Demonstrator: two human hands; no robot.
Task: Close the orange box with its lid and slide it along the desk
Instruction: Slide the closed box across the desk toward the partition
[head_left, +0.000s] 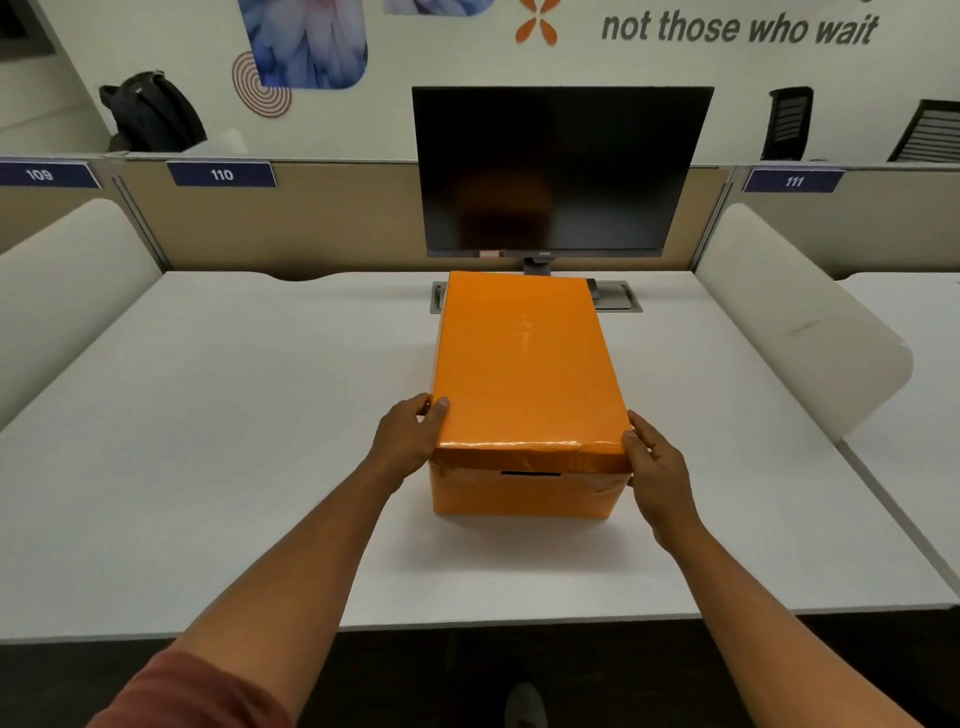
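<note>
- I see the orange box (524, 491) resting on the white desk (208, 441), near the middle, with its long side running away from me toward the dark monitor (561, 171).
- The lid (519, 364) is on the box and looks level; its near rim overhangs the front wall, where a small dark slot shows just under the rim.
- My left hand (410, 441) is pressed against the lid's near left corner, fingers half curled down the side and the thumb resting on the top edge.
- My right hand (657, 478) is at the near right corner, thumb against the lid's rim, the other fingers running down behind the box wall.
- Both hands clasp the box between them rather than closing round it; I cannot tell how firmly, as the far fingers are hidden.
- The far end of the box lies just in front of the monitor stand and overlaps a grey cable hatch (618, 299) set in the desk.
- A black backpack (156, 111) sits beyond the partition at upper left, well apart from the box.
</note>
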